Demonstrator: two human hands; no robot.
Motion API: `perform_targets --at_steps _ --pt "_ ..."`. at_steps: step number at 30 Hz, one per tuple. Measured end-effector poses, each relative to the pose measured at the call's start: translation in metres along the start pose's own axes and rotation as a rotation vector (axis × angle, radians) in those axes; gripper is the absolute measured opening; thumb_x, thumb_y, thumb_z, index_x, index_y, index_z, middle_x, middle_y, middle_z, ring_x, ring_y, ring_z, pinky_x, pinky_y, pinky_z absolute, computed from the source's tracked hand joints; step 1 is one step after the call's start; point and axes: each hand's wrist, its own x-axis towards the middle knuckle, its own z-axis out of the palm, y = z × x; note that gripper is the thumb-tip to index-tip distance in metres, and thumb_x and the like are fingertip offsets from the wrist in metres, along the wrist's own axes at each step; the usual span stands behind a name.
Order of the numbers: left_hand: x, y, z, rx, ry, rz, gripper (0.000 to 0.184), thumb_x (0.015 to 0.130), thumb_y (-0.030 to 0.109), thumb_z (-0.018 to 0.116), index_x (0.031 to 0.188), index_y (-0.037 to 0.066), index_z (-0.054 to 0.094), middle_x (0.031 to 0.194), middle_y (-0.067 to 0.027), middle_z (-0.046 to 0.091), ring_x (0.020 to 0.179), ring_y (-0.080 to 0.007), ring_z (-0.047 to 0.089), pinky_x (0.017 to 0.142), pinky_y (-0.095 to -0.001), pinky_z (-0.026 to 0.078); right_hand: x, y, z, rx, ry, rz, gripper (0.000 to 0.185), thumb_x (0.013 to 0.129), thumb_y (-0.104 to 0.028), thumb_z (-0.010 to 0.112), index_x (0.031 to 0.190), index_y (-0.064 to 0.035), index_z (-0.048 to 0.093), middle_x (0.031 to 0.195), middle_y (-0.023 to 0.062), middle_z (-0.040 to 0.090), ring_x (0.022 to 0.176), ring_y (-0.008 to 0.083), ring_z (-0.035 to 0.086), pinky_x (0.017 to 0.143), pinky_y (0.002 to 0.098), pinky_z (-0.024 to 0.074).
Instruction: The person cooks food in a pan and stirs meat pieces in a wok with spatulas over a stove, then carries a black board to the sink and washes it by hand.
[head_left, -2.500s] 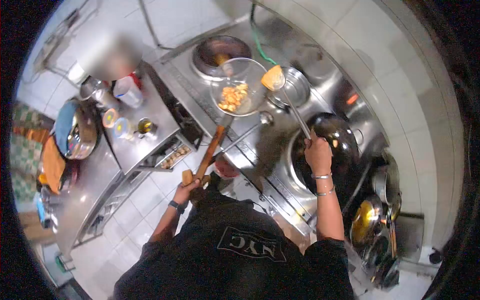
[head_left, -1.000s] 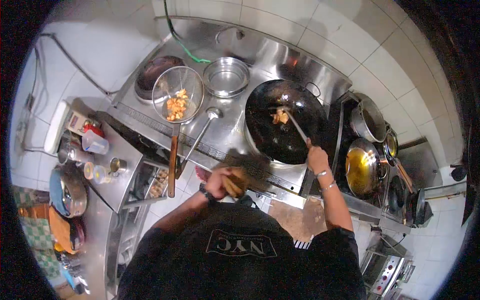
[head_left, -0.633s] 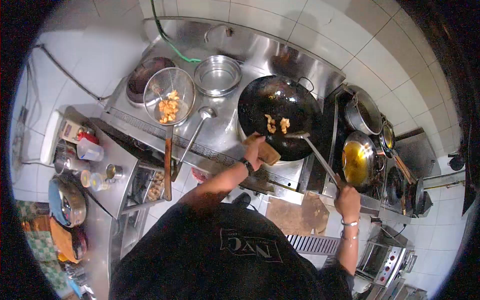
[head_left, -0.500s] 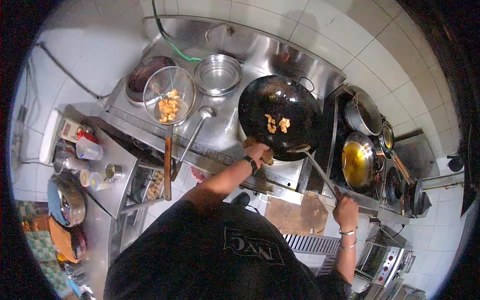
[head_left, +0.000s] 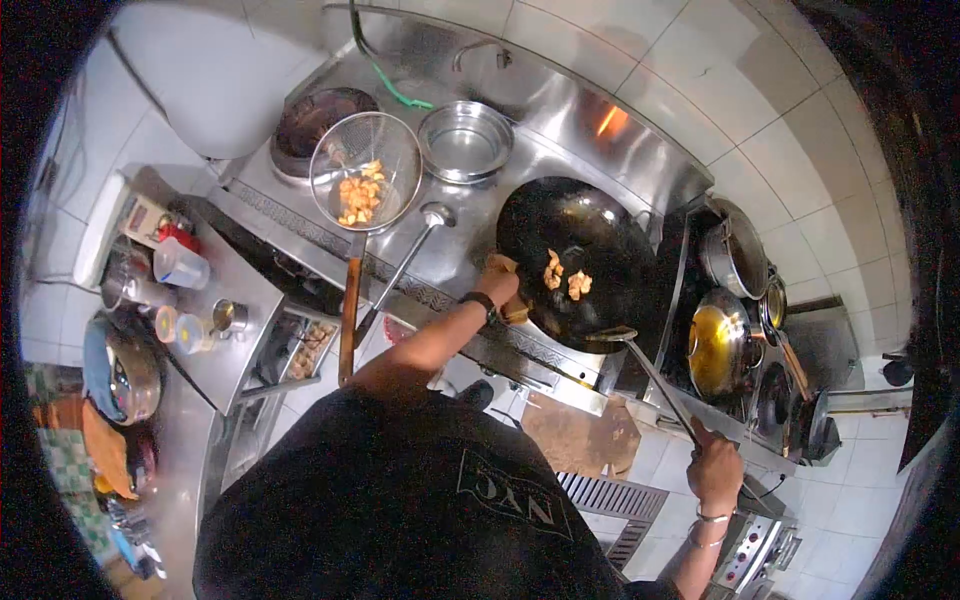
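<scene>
A black wok [head_left: 590, 225] sits on the steel stove with several browned food pieces [head_left: 578, 286] on its inner surface. My left hand [head_left: 497, 283] is closed on its near left edge through a folded brown cloth [head_left: 514, 312]. My right hand [head_left: 716, 468] is wrapped round the long handle of a metal wok spatula [head_left: 655, 375]. The spatula's head lies at the wok's near right rim, apart from the food. Left of the wok, a wire strainer [head_left: 402, 150] with a wooden handle holds more browned pieces. Beside it a long-handled ladle [head_left: 437, 214] rests on the stove.
A steel bowl [head_left: 465, 135] stands behind the ladle, near a green hose [head_left: 400, 95]. To the right are a pan of yellow oil [head_left: 714, 345] and a deep pot [head_left: 738, 245]. An orange glow [head_left: 612, 122] shows on the steel backsplash. Plastic containers [head_left: 182, 262] stand on the left counter.
The view has shifted. The wok has come nearer to me on the stove, with my left hand still at its edge. The spatula has moved along with it, and the orange glow has appeared.
</scene>
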Motion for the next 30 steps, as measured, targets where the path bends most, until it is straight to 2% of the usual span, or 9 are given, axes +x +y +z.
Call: perform_targets --at_steps 3,6,7,13,17,20,24,27,30 --pt "-0.018 0.019 -0.044 -0.603 0.185 -0.273 0.033 0.079 0.016 0.051 0.101 -0.004 0.064 0.111 -0.029 0.062 0.106 -0.0424 0.06 0.089 -0.0458 0.048 0.002 0.002 0.009 -0.033 0.052 -0.017 0.053 0.077 -0.007 0.06 0.128 -0.0206 0.06 0.09 0.0191 0.065 0.082 0.0389 0.064 0.071 0.0465 0.0527" --pt "-0.015 0.043 -0.091 -0.441 0.108 -0.345 0.054 0.074 0.014 0.052 0.12 -0.014 0.048 0.121 -0.0305 0.054 0.118 -0.0399 0.052 0.101 -0.0403 0.04 0.01 0.008 0.029 -0.057 0.038 -0.01 0.053 0.076 -0.009 0.06 0.128 -0.0209 0.06 0.091 0.0192 0.065 0.083 0.0386 0.064 0.071 0.0466 0.0527" --pt "-0.014 0.044 -0.116 -0.384 -0.172 -0.248 0.058 0.074 0.016 0.057 0.123 -0.013 0.048 0.115 -0.0245 0.058 0.105 -0.0371 0.058 0.092 -0.04 0.045 0.012 0.006 0.03 -0.076 0.036 -0.005 0.053 0.076 -0.009 0.061 0.128 -0.021 0.059 0.092 0.0193 0.066 0.083 0.0384 0.064 0.072 0.0466 0.0527" --pt "0.002 0.037 -0.123 -0.174 -0.173 -0.093 0.05 0.081 0.022 0.058 0.123 -0.003 0.053 0.115 -0.0157 0.061 0.105 -0.032 0.058 0.09 -0.0403 0.047 0.056 -0.036 0.019 0.127 -0.037 0.027 0.041 0.075 -0.007 0.055 0.115 -0.0132 0.066 0.09 0.0254 0.065 0.087 0.0411 0.063 0.079 0.049 0.0521" --pt "0.031 0.022 -0.107 -0.014 -0.218 0.016 0.045 0.085 0.026 0.059 0.124 0.003 0.057 0.116 -0.0098 0.062 0.105 -0.0286 0.058 0.089 -0.0405 0.047 0.138 -0.041 0.127 0.265 0.133 -0.103 0.024 0.078 -0.018 0.062 0.095 -0.0007 0.066 0.087 0.024 0.066 0.076 0.042 0.065 0.069 0.0473 0.0545" --pt "0.114 -0.045 0.011 0.518 0.075 0.141 0.026 0.087 0.008 0.045 0.095 -0.003 0.067 0.098 -0.0185 0.069 0.097 -0.0373 0.064 0.08 -0.0417 0.053 0.17 -0.08 0.155 0.328 0.34 -0.135 0.025 0.074 -0.009 0.057 0.095 0.0033 0.064 0.087 0.0286 0.064 0.078 0.0448 0.063 0.072 0.0487 0.054" --pt "0.023 0.015 -0.024 -0.31 0.194 -0.126 0.023 0.086 0.008 0.047 0.085 -0.005 0.066 0.09 -0.0181 0.068 0.083 -0.0343 0.066 0.07 -0.0403 0.053 0.14 -0.082 0.077 0.294 0.122 -0.03 0.022 0.079 -0.012 0.058 0.095 0.0019 0.064 0.084 0.0225 0.066 0.08 0.0424 0.063 0.071 0.0492 0.0534" --pt "0.028 0.003 0.025 -0.204 -0.142 0.214 0.051 0.066 0.024 0.081 0.108 -0.001 0.064 0.116 -0.0147 0.063 0.1 -0.0325 0.06 0.084 -0.0484 0.05 0.116 -0.059 0.047 0.314 0.095 -0.295 0.03 0.078 -0.012 0.058 0.106 -0.0044 0.065 0.085 0.0219 0.065 0.078 0.0418 0.063 0.07 0.0485 0.0534" --pt "0.041 0.027 0.081 0.746 -0.207 0.471 0.024 0.077 0.022 0.065 0.096 0.009 0.072 0.104 -0.0131 0.067 0.087 -0.0287 0.062 0.078 -0.0483 0.05 0.152 -0.074 0.104 0.367 0.193 -0.338 0.039 0.075 -0.01 0.059 0.114 -0.0052 0.064 0.086 0.0217 0.065 0.08 0.0418 0.062 0.071 0.0489 0.0528"
